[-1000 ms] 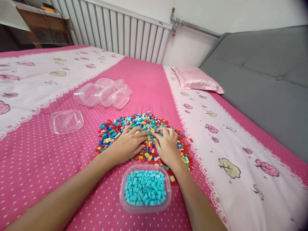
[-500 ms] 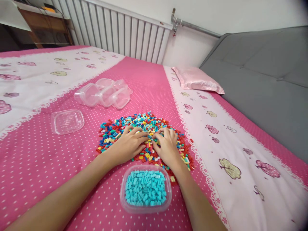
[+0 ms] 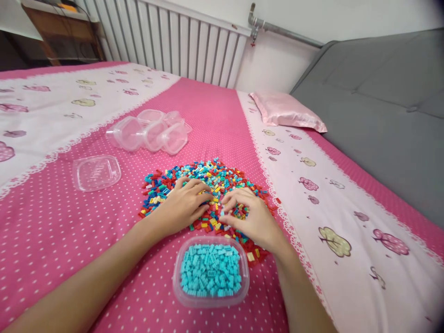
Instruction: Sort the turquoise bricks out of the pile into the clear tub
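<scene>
On the pink bedspread (image 3: pixel 145 286), fingers in a brick heap (image 3: pixel 215 173)

At the heap's right side, the right hand (image 3: pixel 255 219) pinches a small pale brick (image 3: pixel 222 213), thumb and fingertips nearly meeting. The left hand (image 3: pixel 185 206) rests palm down on the heap's near left part, fingers loosely bent; the space beneath them is hidden, so whether it has hold of anything cannot be told. Just beside the heap's near edge stands a clear tub (image 3: pixel 211 302) of turquoise bricks (image 3: pixel 211 270). Off to the left lies a clear lid (image 3: pixel 97 173), with clear containers (image 3: pixel 152 134) farther away
</scene>
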Available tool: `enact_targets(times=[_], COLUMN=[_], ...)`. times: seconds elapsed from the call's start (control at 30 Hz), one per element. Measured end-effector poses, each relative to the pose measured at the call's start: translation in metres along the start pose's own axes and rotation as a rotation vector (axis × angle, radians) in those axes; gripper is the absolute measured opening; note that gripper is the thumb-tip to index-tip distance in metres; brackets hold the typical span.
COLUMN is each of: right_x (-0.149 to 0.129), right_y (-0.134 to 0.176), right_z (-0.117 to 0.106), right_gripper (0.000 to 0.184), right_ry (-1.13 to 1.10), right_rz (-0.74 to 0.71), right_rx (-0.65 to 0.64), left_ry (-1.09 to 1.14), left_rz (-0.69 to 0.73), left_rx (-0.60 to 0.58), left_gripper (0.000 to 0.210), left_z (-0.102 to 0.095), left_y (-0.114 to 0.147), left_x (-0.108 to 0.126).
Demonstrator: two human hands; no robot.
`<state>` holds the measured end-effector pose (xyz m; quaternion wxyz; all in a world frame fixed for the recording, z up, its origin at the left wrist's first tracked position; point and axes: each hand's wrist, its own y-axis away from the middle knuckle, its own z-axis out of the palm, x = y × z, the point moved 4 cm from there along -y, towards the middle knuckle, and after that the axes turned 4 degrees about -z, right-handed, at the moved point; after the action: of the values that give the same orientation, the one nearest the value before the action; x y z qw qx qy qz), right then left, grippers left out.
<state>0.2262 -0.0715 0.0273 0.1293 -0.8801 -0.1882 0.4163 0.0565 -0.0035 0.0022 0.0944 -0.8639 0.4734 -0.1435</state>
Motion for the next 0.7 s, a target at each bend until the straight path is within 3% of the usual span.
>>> enact_targets(times=[0.13,0.27,0.5,0.7], right_x=[-0.028,-0.047,-0.047,-0.046], right_y=[0.012,0.026,0.029,0.028], right_z=[-0.002,0.008,0.021,0.024], right_gripper=[0.008,0.006,0.022,0.021], right_ry=[-0.053,0.024,0.188,0.229], right_rz=[0.004,-0.072,-0.082,-0.073], right_rx=[-0.310,-0.505,-0.495,-0.481], left_ry=[-0.002,0.010,0.000,0.001], left_rz=[0.000,0.005,0.001,-0.005], left_rx=[0.005,0.007,0.000,0.008], left_gripper=[0.020,0.020,0.020,0.021], left_z=[-0.001,-0.001,-0.001,0.000], left_y=[0.000,0.000,0.000,0.000], left_x=[0.000,0.000,0.000,-0.001])
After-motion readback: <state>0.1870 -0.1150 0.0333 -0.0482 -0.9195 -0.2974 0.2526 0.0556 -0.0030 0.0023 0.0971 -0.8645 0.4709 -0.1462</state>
